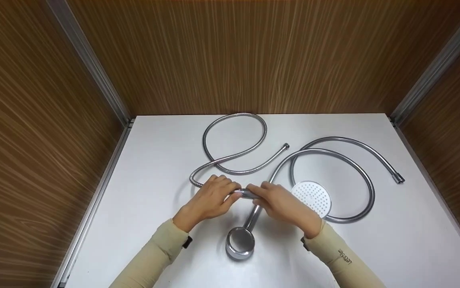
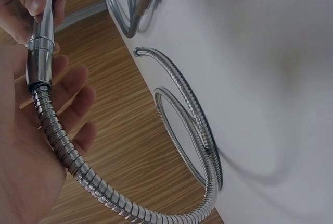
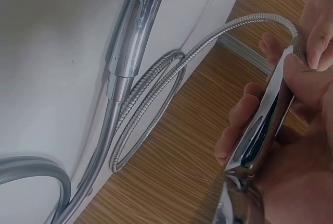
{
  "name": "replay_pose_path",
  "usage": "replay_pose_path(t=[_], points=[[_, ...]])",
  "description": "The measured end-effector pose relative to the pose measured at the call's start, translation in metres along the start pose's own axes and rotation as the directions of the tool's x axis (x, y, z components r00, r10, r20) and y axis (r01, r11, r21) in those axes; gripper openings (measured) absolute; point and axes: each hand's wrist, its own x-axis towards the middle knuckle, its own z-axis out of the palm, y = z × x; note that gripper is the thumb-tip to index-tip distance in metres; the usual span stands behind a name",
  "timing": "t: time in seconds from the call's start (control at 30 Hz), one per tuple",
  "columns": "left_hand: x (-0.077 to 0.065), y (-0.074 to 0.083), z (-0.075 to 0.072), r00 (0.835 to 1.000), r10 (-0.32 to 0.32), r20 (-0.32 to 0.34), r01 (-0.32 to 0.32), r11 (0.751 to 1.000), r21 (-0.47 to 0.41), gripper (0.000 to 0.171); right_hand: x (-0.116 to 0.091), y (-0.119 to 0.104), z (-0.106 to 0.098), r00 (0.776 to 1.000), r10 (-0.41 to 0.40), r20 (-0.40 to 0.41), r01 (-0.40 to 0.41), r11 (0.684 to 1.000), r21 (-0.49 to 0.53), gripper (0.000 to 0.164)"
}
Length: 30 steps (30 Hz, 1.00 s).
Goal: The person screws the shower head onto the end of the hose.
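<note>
My right hand [image 1: 288,206] grips the chrome handle of a hand shower head [image 1: 312,199], its white dotted spray face showing beyond the wrist. At the handle's other end, my left hand [image 1: 211,197] holds the metal end nut [image 2: 39,65] of a ribbed shower hose [image 2: 86,174], fingers and thumb about it. The nut meets the handle [image 3: 263,117] in line, both held above the white table. From the left hand the hose bends down and loops on the table behind. Below the hands lies a second chrome shower head [image 1: 240,242], its handle running up beneath the right hand.
A smooth grey hose [image 1: 370,192] coils on the right of the white table [image 1: 133,224], its loose end nut [image 1: 398,179] toward the right edge. The ribbed hose's free end [image 1: 286,146] lies near the middle. Wood-grain panels [image 1: 230,56] enclose the back and sides.
</note>
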Motion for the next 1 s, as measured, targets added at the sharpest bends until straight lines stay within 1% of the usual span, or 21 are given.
replay_pose_path(t=[0.17,0.33,0.47,0.63,0.87,1.0], points=[[0.001,0.0011,-0.0012,1.0,0.018,0.011,-0.018,1.0,0.011,0.027,0.0009,-0.001,-0.0011,1.0,0.001,0.004,-0.001,1.0,-0.001,0.035],[0.0007,0.0005,0.0006,0.999,0.046,0.001,-0.046,0.998,0.038,0.024,0.0015,-0.0013,-0.0014,1.0,0.002,0.004,-0.002,1.0,-0.007,0.037],[0.0006,0.0003,0.0015,0.998,0.058,0.006,-0.059,0.997,0.043,0.025,0.0016,-0.0016,-0.0012,1.0,0.007,0.007,-0.007,1.0,-0.012,0.037],[-0.0005,0.0007,0.0011,0.997,0.074,-0.009,-0.074,0.996,0.05,0.024,0.0022,-0.0021,-0.0007,1.0,-0.001,0.009,0.001,1.0,-0.029,0.038],[-0.0017,0.0014,0.0008,0.998,0.068,-0.003,-0.068,0.995,0.069,0.025,0.002,-0.0021,0.0005,1.0,-0.012,0.017,0.013,0.999,-0.032,0.038],[-0.0022,0.0015,0.0027,0.998,0.069,-0.01,-0.068,0.994,0.084,0.025,0.002,-0.0016,0.002,1.0,-0.021,0.015,0.022,0.999,-0.042,0.037]])
